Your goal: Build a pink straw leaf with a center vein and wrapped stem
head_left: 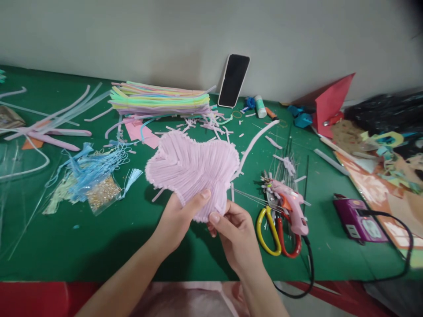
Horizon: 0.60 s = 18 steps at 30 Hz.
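— Materials, left to right?
— Silky blue tassels [89, 171], left on the bench [49, 242]; ribbed, fuzzy-rimmed, wavy-outlined lilac piece [194, 163] held above it, near mid front edge. Left hand [176, 220] grasps it, thumb on top; right hand [236, 231] pinches its lower rim. Smooth pink glue gun [296, 211] rightward.
— Containers?
— Clear bag [96, 211] against the tassels, gold bits [104, 189] inside; crumpled black plastic [380, 110], back edge, far right, contents hidden

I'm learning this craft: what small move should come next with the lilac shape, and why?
Probably have the right hand press lightly along the lower edge of the lilac shape: it pinches that edge now, while the left hand, thumb on top, holds the piece. A strip juts out beyond the shape's right side, though whether it is attached is unclear.
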Available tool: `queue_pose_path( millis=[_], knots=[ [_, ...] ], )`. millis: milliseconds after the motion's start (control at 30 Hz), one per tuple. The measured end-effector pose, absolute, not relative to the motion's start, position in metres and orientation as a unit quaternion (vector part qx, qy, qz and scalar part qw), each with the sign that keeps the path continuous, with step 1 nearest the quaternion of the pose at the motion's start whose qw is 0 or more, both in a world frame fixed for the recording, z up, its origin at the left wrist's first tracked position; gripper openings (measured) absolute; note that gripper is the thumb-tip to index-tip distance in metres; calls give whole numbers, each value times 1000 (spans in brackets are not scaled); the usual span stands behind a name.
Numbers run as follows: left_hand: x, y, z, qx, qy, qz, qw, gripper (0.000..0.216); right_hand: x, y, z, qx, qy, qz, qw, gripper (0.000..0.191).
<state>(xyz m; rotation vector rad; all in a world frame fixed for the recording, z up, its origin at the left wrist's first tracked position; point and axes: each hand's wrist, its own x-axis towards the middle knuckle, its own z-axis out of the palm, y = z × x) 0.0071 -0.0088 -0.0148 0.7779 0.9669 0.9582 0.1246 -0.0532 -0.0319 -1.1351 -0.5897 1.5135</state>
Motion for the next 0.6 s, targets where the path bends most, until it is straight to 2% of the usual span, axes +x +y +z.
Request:
queue_pose_path(
  millis=[300, 400, 467, 533, 600],
  knots=[
    [-8, -6, -7, 276, 450, 479, 701, 36, 164, -41, -24, -502, -284, 618, 534, 24],
    [-24, -8, -8, 285, 377, 449, 759, 48, 185, -38, -20, -524, -289, 579, 553, 21],
    [-35, -8, -8, 290, 351, 412, 789, 42, 194, -38, -18, -530, -293, 565, 561, 19],
    [-41, -5, -7, 309, 332, 363, 814, 45, 197, -38, -17, -532, -307, 561, 555, 19],
    [-41, -1, -5, 318, 372, 342, 803, 39, 196, -38, -18, -535, -332, 564, 535, 21]
  ],
)
